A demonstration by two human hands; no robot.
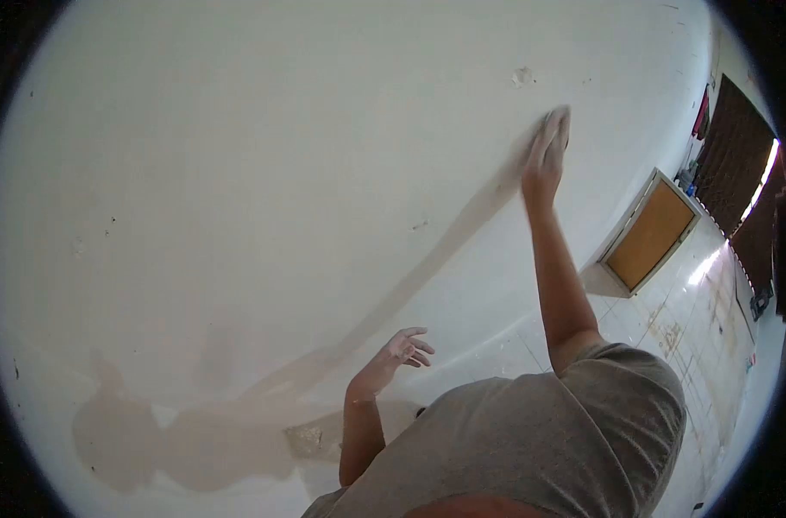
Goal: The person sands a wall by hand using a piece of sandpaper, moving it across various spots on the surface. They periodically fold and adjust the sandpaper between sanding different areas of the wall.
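My right hand (544, 164) is stretched out with the arm straight and pressed flat against the white wall (281, 173). A small pale pad (559, 116) lies under its fingers, against the wall; what kind of pad it is cannot be told. My left hand (402, 350) hovers lower down, close to the wall. Its fingers are spread and loosely curled, and it holds nothing. My grey shirt (540, 440) fills the lower right.
My shadow (194, 432) falls across the wall. A rough patch (522, 76) lies near my right hand and a chipped spot (305, 439) lower down. To the right are an orange door in a white frame (652, 233), a stained tiled floor (704, 319) and dark curtains (738, 155).
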